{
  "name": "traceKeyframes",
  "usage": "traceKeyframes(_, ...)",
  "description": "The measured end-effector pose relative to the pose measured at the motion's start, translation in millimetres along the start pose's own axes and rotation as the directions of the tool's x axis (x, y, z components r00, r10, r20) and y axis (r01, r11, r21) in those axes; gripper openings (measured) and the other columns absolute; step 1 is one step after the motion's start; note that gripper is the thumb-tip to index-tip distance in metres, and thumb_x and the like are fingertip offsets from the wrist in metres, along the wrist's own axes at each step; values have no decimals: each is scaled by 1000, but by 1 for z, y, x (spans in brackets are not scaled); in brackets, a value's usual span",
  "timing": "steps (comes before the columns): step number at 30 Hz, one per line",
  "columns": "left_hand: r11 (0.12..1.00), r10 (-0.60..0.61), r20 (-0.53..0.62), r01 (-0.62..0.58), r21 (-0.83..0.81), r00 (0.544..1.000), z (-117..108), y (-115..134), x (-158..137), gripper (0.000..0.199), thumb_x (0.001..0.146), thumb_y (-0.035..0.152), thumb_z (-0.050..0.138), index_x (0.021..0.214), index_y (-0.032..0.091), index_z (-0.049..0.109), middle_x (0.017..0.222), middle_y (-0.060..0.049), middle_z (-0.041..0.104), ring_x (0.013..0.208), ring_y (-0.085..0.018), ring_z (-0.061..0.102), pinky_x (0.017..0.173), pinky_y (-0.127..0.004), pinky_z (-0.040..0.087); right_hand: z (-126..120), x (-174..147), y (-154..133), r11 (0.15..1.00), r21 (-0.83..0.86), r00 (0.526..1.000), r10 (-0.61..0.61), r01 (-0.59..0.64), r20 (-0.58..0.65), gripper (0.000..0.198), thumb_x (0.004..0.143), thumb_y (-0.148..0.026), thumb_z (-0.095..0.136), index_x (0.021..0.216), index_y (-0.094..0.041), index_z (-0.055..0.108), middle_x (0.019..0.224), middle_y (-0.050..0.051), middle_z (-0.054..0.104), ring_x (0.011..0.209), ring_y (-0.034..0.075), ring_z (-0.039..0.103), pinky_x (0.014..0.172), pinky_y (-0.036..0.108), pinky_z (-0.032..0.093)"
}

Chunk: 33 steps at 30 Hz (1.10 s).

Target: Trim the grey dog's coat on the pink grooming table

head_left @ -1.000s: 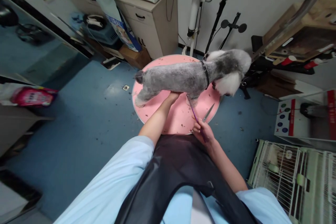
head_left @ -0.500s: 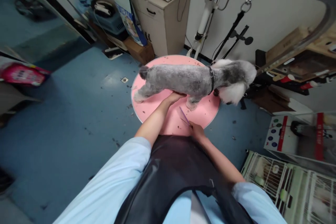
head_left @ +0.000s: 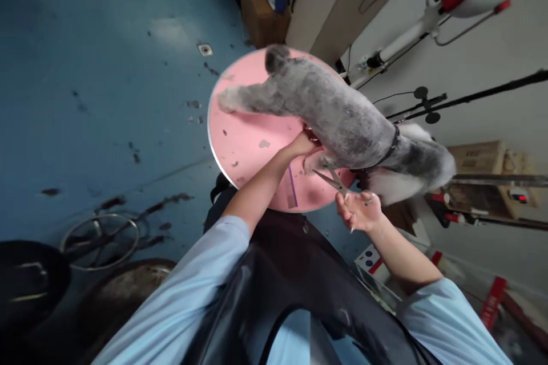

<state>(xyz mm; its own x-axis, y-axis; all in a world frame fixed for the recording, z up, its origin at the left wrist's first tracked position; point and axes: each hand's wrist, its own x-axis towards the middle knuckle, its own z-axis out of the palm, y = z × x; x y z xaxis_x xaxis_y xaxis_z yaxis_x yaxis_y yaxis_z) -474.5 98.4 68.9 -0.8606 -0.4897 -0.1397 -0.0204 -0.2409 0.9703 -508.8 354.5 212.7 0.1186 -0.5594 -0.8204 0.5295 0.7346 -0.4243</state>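
A grey dog (head_left: 338, 108) with a dark tail and pale ears stands on a round pink table (head_left: 244, 131), its head to the right. Against its belly, at the top of a front leg (head_left: 314, 161), my left hand (head_left: 305, 140) is closed with bent fingers, partly hidden by the fur. My right hand (head_left: 360, 211) faces palm up and holds scissors (head_left: 336, 183), fingers at the handles. The scissors' blades are spread and point left, close to the front paw. A thin purple comb (head_left: 293, 185) lies on the table, beside my left forearm.
Hair clippings (head_left: 264, 143) dot the table and the blue floor. A black strap (head_left: 391, 148) circles the dog's neck. Behind stand a white cabinet (head_left: 338, 0), a cardboard box (head_left: 263, 11) and a dryer on a pole (head_left: 411, 34). A metal ring base (head_left: 100, 242) is at lower left.
My view has turned, and the dog now stands at a slant. The comb has left my right hand and lies on the table. The scissors have opened. My left hand has shifted toward the front leg.
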Motion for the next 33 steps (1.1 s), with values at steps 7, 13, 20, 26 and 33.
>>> traceKeyframes(7,996,55,31,-58,71,998,-2,14,-4,20,72,-5,67,63,13,63,72,-6,69,77,-16,63,81,-28,52,1,1,-37,996,10,954,-77,84,-288,49,90,-67,32,98,-24,53,68,-5,44,49,8,29,51,22,36)
traceKeyframes(13,996,84,39,-84,-2,996,-6,16,-4,22,69,-7,70,66,14,65,66,-4,64,87,-19,65,93,-29,51,-5,0,-42,997,16,984,-74,78,-159,37,88,-59,48,99,-25,53,68,-7,41,48,7,31,50,22,38)
traceKeyframes(20,995,90,89,-86,-53,992,-6,15,-2,16,71,-4,69,73,12,67,70,-5,64,79,-17,64,83,-29,53,-2,4,-45,984,168,992,-41,60,-116,24,84,-41,58,99,-24,52,71,-6,52,49,7,44,53,20,45)
traceKeyframes(26,998,61,105,-58,-37,993,-6,17,-4,14,69,1,68,78,11,68,75,-4,64,82,-16,62,84,-28,52,5,8,-47,943,327,991,-90,54,98,29,84,-38,64,107,-24,54,83,-3,65,63,9,63,66,23,59)
traceKeyframes(33,997,-48,147,57,-53,988,-7,20,-3,15,70,-2,68,72,12,64,73,0,61,75,-13,55,74,-29,48,25,12,-52,942,325,995,-98,86,20,26,86,-41,63,105,-26,54,82,-4,65,62,7,65,65,19,60)
